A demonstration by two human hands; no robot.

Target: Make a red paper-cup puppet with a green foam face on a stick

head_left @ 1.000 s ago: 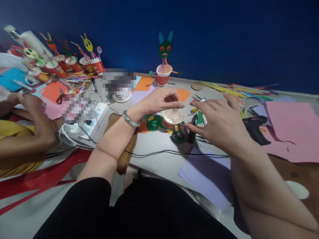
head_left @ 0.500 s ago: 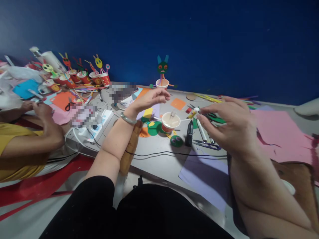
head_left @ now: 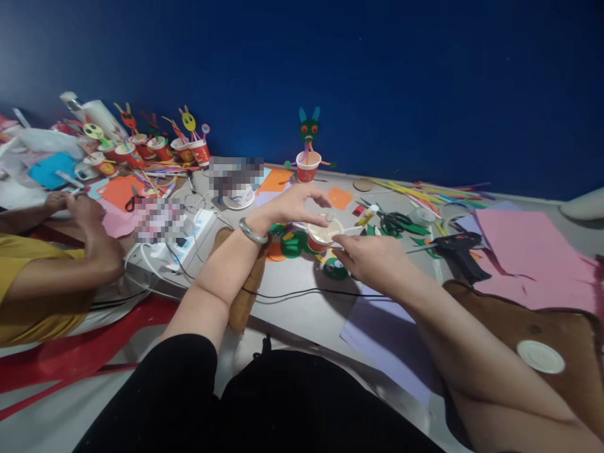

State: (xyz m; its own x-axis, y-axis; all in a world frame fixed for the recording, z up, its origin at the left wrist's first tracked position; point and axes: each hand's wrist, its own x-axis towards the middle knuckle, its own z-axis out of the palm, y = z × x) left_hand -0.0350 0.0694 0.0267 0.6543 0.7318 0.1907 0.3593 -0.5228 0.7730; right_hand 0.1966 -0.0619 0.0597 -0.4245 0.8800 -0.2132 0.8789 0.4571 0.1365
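A paper cup [head_left: 319, 243] with a red outside and a pale inside stands on the table, white strips sticking out at its sides. Over its left rim, my left hand [head_left: 302, 206] hovers with thumb and fingers apart, a bangle on the wrist. Close by the cup's right side is my right hand [head_left: 375, 259], its thumb and forefinger slightly parted; whether they touch the cup is unclear. A green paper face [head_left: 336, 268] with big eyes lies in front of the cup. Green paper circles [head_left: 293, 244] lie on its left. Behind my right hand rests a yellow-and-white tube [head_left: 368, 215].
Green-handled scissors [head_left: 396, 221] and a black glue gun [head_left: 460, 251] lie at the right, near pink paper [head_left: 533, 251]. A finished cup figure [head_left: 308, 165] stands by the wall. Black cables [head_left: 302, 294] cross the front. At left, a co-worker's arm [head_left: 89, 245] rests near a power strip [head_left: 193, 236].
My right hand has let go of the yellow-and-white tube and come down left to the cup. My left hand has lowered and moved right, over the cup.
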